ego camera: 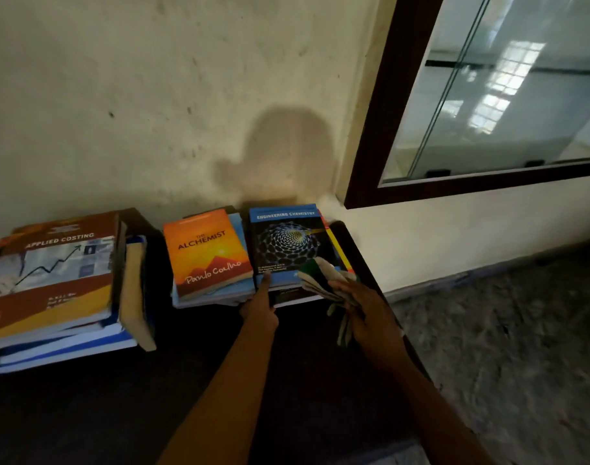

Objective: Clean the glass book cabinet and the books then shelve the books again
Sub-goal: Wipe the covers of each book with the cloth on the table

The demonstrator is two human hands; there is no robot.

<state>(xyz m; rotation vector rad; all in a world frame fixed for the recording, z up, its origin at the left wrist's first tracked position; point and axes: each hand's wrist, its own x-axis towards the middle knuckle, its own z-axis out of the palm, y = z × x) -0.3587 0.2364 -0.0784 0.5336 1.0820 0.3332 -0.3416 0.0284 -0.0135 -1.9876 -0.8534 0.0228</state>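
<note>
Holds both bare forearms out from bottom edge, left hand [258, 313] and right hand [364, 310] at the books. Faces stained pale wall [152, 95] with a soft shadow [287, 146] on it. Upper right: glass book cabinet [488, 95], dark brown frame, sliding panes, window reflections, inside hard to read. Lower right: rough grey floor [522, 347]. Under the arms: dark table [119, 407] set against the wall. On its left end, tall untidy left stack [68, 344] topped by Applied Costing [55, 273], with a leaning book [136, 290] propped on edge against its right side. Middle: lower middle pile [206, 297] topped by orange The Alchemist [206, 253]. Just beside it, right pile [340, 253] topped by Engineering Chemistry [287, 243], below the cabinet's lower-left corner. Grips crumpled white-and-green cloth [324, 276] in right hand, fingers curled round it, cloth lying on near right corner of Engineering Chemistry. Lays left index finger straight on same cover's near left corner; other left fingers curled at pile's front edge, blurred, cannot tell whether holding anything.
</note>
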